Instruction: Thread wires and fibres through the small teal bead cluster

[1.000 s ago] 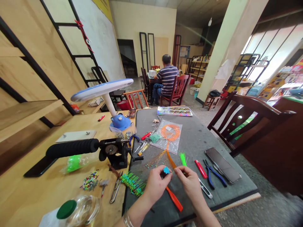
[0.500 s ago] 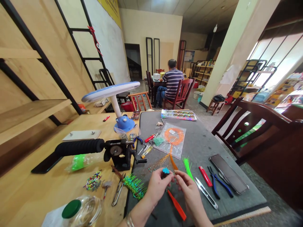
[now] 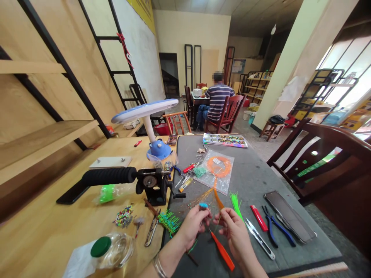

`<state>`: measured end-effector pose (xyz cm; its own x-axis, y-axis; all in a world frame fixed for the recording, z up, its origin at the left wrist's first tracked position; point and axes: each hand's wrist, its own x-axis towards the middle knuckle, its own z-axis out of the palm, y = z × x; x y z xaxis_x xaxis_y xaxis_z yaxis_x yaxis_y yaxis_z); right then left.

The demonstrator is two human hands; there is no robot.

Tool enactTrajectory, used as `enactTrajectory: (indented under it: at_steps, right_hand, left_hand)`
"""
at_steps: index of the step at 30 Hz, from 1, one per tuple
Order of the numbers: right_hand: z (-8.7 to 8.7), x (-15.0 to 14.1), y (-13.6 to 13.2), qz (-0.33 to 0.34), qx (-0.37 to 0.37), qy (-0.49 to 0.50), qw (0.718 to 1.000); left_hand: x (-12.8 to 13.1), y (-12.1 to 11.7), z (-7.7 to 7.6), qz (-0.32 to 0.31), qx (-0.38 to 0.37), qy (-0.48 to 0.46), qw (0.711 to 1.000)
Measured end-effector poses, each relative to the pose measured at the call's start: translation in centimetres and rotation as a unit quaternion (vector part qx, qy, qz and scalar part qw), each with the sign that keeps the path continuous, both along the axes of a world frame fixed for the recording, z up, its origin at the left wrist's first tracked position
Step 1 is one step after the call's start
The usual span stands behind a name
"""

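Observation:
My left hand (image 3: 193,226) is closed, with a small bright-blue bundle (image 3: 203,205) pinched and showing above the thumb. A short gap away, my right hand (image 3: 233,227) has its thumb and index finger pressed together; a thin strand seems to be between them, too fine to name. Just beyond that hand's fingertips runs an orange strip (image 3: 218,199) of thin strands. Below and between the hands lies a tool with a flat orange handle (image 3: 222,251). Beside my left wrist is a row of green and blue strands (image 3: 169,222).
A black cranked device (image 3: 152,186) stands left, near thread snips (image 3: 152,229) and a green-lidded jar (image 3: 113,251). On the right lie green strands (image 3: 236,202), a red lighter (image 3: 259,217), snips (image 3: 261,239), blue-handled pliers (image 3: 278,226) and a phone (image 3: 290,216). A person (image 3: 218,98) sits beyond.
My hands have drawn slightly apart, and the right one has moved away from the blue bundle. The whole view has shifted, so things appear further right.

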<state>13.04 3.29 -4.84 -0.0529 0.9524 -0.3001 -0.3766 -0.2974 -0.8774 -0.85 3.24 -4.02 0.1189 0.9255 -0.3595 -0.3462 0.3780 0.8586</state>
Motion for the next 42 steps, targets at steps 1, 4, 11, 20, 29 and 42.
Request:
enactTrajectory:
  at_steps: [1, 4, 11, 20, 29, 42]
  right_hand:
    - [-0.1, -0.1, -0.1, 0.009, -0.006, -0.002, 1.000]
    - [-0.4, -0.6, -0.1, 0.028, -0.003, -0.017, 0.999]
    - [-0.3, -1.3, 0.3, 0.051, 0.015, -0.059, 0.997]
    - [-0.2, -1.5, 0.4, 0.084, 0.053, -0.069, 0.993]
    - [-0.1, -1.6, 0.6, 0.077, 0.054, -0.102, 0.990]
    - [-1.4, -1.5, -0.2, 0.076, 0.008, -0.056, 0.996]
  left_hand:
    - [-0.2, 0.0, -0.2, -0.009, -0.009, -0.018, 1.000]
    - [-0.6, -0.1, -0.6, -0.057, -0.018, -0.069, 0.996]
    - [-1.3, 0.1, -0.9, -0.128, -0.045, -0.151, 0.979]
    - [-0.9, 0.0, -1.2, -0.117, -0.034, -0.115, 0.986]
    - [-0.5, -0.2, -0.8, -0.108, -0.036, -0.029, 0.993]
    - [-0.5, 0.2, -1.9, -0.023, -0.027, -0.066, 0.997]
